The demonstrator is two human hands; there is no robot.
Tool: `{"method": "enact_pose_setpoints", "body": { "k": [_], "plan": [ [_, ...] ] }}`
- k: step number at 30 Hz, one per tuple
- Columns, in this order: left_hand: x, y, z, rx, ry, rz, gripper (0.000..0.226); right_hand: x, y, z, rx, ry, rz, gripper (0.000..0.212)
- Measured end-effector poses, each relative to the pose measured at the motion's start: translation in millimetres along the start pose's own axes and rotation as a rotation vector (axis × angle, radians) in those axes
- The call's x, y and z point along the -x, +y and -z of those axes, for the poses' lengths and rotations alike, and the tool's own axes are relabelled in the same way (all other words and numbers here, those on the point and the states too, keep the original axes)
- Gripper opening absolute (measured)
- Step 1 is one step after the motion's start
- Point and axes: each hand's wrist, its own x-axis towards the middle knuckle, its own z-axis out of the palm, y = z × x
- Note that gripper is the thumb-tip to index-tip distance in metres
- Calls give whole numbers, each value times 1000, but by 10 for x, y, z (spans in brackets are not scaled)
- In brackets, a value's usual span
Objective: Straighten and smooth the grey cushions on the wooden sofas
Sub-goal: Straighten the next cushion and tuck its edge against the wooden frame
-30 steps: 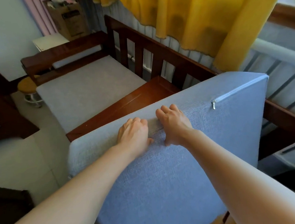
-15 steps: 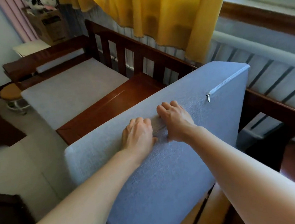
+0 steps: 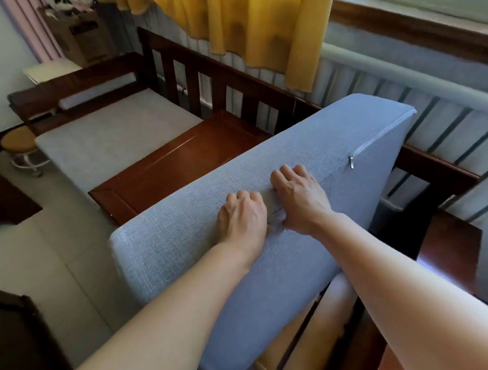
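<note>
You hold the cushion [image 3: 268, 212] tipped up on edge over the sofa [image 3: 182, 163], its lower end down by the seat slats [image 3: 306, 341]. Both hands sit side by side at the middle of its upper edge: your left hand [image 3: 241, 219] and right hand [image 3: 300, 199] each have the fingers curled over, bunching a fold of cover between them. The zip pull [image 3: 351, 160] lies just right of your right hand. The slab looks like firm foam, light but bulky and apt to swing. The woven cover is loose, so pinching cloth alone may slip; take the thick edge itself, hands spread wider, clear of the zip.
</note>
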Motion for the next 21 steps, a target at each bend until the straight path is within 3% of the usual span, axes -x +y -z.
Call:
{"method": "enact_pose_setpoints", "body": {
  "k": [12,17,21],
  "plan": [
    [657,756,-51,-57,-21,173,24,947,347,-74,5,52,97,64],
    [947,1040,-67,-80,-59,116,28,1387,458,-199,-24,131,58,62],
    [1166,1161,-139,-96,22,67,31,1653,472,-288,-50,205,-3,62]
  ]
}}
